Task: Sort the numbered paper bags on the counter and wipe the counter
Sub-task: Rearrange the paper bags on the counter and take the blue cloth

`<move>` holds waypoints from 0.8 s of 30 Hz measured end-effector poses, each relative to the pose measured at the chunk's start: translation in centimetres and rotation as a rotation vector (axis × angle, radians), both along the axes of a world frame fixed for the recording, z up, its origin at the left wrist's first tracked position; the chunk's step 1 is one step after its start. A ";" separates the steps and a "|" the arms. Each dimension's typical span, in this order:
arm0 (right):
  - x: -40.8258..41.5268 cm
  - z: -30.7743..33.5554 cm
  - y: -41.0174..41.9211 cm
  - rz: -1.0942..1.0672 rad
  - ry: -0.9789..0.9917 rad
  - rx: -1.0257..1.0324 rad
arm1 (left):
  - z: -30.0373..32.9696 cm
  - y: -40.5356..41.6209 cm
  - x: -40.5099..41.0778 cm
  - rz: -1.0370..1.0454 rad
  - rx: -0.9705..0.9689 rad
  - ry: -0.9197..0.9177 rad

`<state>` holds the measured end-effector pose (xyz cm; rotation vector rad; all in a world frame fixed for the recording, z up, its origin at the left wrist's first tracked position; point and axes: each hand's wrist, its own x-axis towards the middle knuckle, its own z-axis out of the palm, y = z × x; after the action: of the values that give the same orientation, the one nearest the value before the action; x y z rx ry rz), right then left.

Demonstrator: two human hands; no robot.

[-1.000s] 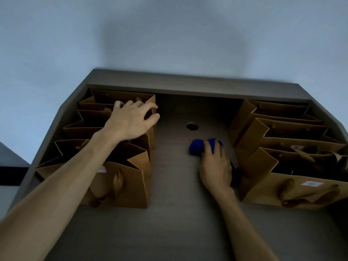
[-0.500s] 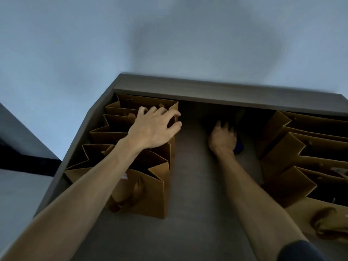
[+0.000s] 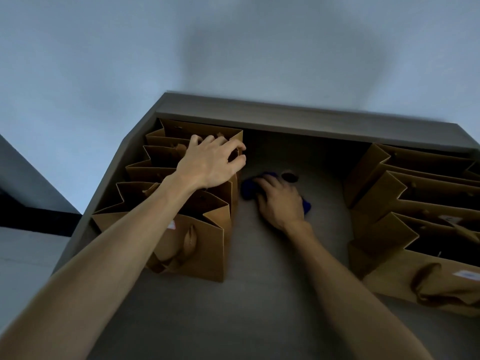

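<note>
Two rows of brown paper bags stand on a grey counter (image 3: 262, 294). The left row of bags (image 3: 202, 245) sits against the counter's left edge, the right row of bags (image 3: 415, 222) at the right edge. My left hand (image 3: 210, 165) rests on the top edges of the left row, fingers curled over the bags' right rims. My right hand (image 3: 280, 201) presses a blue cloth (image 3: 248, 189) flat on the counter in the gap between the rows, just right of the left row. Most of the cloth is hidden under my palm.
A round dark hole (image 3: 289, 177) lies in the counter just beyond my right hand. A raised back ledge (image 3: 298, 118) runs along the wall. White labels (image 3: 467, 274) show on the front bags. Bare counter stretches toward me between the rows.
My right hand went to the back of the counter with the cloth, then came toward me and left, beside the left row. My left hand stayed on the left bags. The view shifted left.
</note>
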<state>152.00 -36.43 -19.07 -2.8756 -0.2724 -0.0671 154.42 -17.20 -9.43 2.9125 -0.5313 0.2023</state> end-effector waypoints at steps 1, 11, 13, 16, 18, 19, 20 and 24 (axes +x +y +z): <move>-2.3 -0.3 -0.1 0.024 -0.002 0.001 | -0.1 0.0 0.1 0.002 0.001 -0.003; -13.2 -0.7 -2.0 0.089 0.001 -0.044 | -0.1 -0.1 -0.2 0.016 0.014 -0.034; -8.9 -0.7 -1.9 0.049 0.002 -0.032 | -0.1 -0.2 -0.3 0.018 0.017 -0.027; -1.2 -0.4 -1.7 -0.005 0.023 -0.033 | 0.0 -0.2 -0.3 0.019 0.021 -0.024; 1.8 -0.2 -1.4 -0.022 0.066 -0.027 | 0.0 -0.2 -0.3 0.015 0.017 -0.017; 2.2 -0.2 -1.3 -0.024 0.065 -0.024 | 0.0 -0.1 -0.3 0.012 0.017 -0.016; 1.9 -0.2 -1.2 -0.020 0.041 -0.025 | -0.1 -0.1 -0.3 0.011 0.018 -0.018; -4.3 -0.6 -1.9 0.103 -0.028 -0.014 | -0.2 -0.1 -0.3 0.013 0.020 -0.032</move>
<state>147.67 -38.28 -19.64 -2.8712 -0.4271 -0.0864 154.17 -17.25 -9.66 2.9370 -0.5219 0.2471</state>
